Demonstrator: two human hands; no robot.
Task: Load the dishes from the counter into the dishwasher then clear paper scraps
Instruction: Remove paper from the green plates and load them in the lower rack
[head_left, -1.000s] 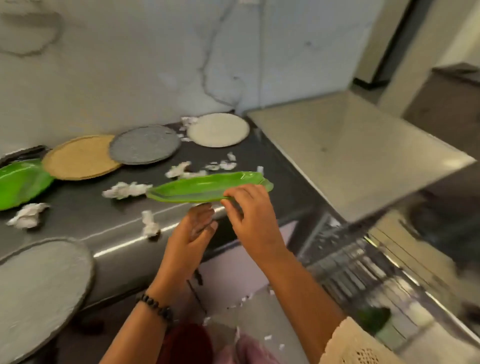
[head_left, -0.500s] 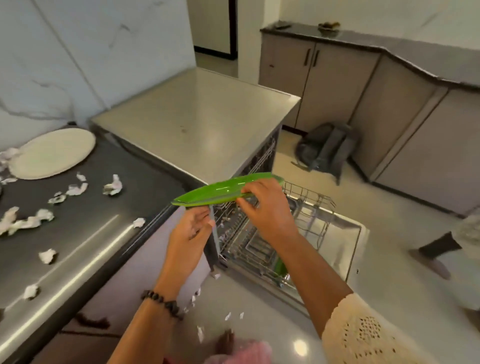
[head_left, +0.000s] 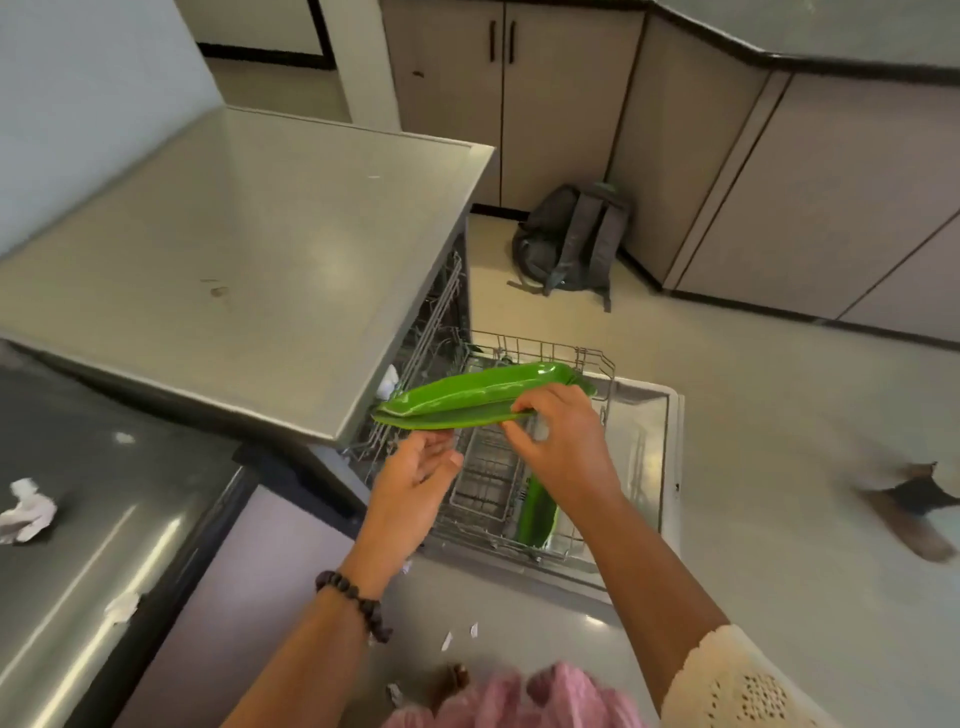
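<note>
A green leaf-shaped plate (head_left: 467, 395) hangs level over the pulled-out lower dishwasher rack (head_left: 488, 499). My right hand (head_left: 563, 447) pinches its near rim with thumb and fingers. Just below the plate's left part is my left hand (head_left: 415, 483), palm up, fingers relaxed and holding nothing. Another green plate (head_left: 537, 512) stands on edge in the rack near its front. Crumpled paper scraps (head_left: 26, 512) lie on the dark counter (head_left: 104, 467) at the left, and small paper scraps (head_left: 447, 640) lie on the floor.
The dishwasher door (head_left: 639, 447) lies open flat under the rack. The steel dishwasher top (head_left: 234, 244) juts out to the left of the rack. A grey backpack (head_left: 571, 239) leans on the cabinets behind. Another person's foot (head_left: 919, 499) is on the floor at right.
I have turned from the counter to the dishwasher, carrying the green plate over the rack. My left hand has come off the plate's underside and sits just below it.
</note>
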